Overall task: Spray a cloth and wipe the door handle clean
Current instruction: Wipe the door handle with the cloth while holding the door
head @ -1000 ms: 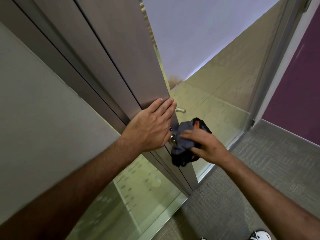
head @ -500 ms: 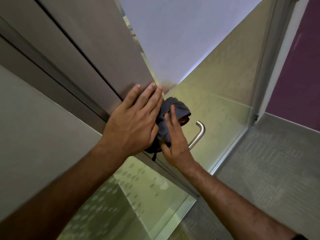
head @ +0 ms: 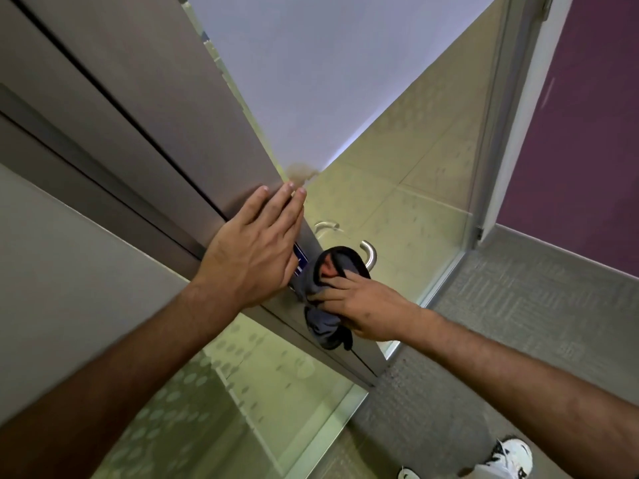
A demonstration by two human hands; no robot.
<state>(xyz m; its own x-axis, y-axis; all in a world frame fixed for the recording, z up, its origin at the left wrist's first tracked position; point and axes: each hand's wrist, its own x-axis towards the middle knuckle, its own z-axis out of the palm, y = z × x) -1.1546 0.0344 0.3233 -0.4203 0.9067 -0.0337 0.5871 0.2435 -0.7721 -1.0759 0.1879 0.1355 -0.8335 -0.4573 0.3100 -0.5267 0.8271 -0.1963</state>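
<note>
At the edge of a grey-brown door (head: pixel 173 108) standing ajar, a person's left hand (head: pixel 254 248) lies flat against the door face, fingers (head: pixel 276 209) straight and close together, fingertips reaching the door's edge and holding nothing. Just beside it, the right hand (head: pixel 363 305) grips a bunched dark grey cloth (head: pixel 325 323), fingers curled around it, and presses the cloth against the near end of the metal door handle (head: pixel 369 252). Only the handle's curved far end shows above the cloth; the rest of the bar is covered by fabric and hand. A second curved handle (head: pixel 326 225) shows just beyond, on the other side of the door edge. A small blue plate (head: pixel 300 259) sits on the door between the two hands, partly hidden by the left one. Beyond the door, a pale tiled floor (head: pixel 397 160) meets a white wall (head: pixel 311 63), with a brownish stain (head: pixel 301 169) near the door's edge. Grey carpet (head: pixel 518 305) covers the floor on the near side, below a purple wall (head: pixel 587 133), and a white shoe (head: pixel 511 454) appears at the bottom right.
</note>
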